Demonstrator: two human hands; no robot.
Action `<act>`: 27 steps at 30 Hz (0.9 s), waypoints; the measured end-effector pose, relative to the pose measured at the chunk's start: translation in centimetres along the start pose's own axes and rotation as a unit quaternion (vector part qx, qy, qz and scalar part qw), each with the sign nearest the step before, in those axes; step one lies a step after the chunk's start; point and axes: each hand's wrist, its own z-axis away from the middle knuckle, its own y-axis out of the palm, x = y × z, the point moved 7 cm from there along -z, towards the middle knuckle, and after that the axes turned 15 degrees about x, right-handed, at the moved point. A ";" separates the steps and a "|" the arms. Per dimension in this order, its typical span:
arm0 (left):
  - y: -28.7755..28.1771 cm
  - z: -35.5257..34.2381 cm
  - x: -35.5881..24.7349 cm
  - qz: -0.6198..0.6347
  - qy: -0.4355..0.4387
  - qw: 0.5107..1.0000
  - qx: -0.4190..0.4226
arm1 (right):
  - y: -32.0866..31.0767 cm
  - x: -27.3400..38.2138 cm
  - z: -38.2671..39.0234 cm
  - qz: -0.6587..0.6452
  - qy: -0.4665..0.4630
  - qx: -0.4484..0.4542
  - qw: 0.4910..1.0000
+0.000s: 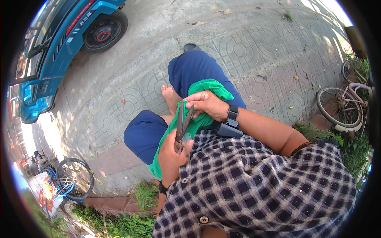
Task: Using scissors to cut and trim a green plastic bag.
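Setting: patterned grey paving (254, 51), seated lap.
Left hand (171, 152): grips dark metal shears (183, 126), blades parted.
Right hand (207, 104): pinches green cloth (198, 119) taut for cutting.

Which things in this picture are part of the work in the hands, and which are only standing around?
In use:
- scissors, in the left hand
- green cloth, held by the right hand

Only around:
- blue vehicle
- blue bicycle
- pink bicycle
- dry leaves on the paving

two hands (174, 156), one pair of scissors (182, 127), one green cloth (198, 119), two bicycles (345, 103), one blue vehicle (59, 43).
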 end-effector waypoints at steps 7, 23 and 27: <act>0.0 0.8 0.1 0.064 -0.066 0.996 -0.001 | 0.1 0.3 0.0 0.000 -0.001 0.006 1.000; -0.2 0.5 -1.0 0.038 -0.090 0.995 0.002 | 0.1 0.2 0.1 0.001 0.000 0.009 1.000; -0.2 0.2 -0.5 0.029 -0.072 0.997 -0.005 | 0.1 0.2 0.0 0.004 0.000 0.006 1.000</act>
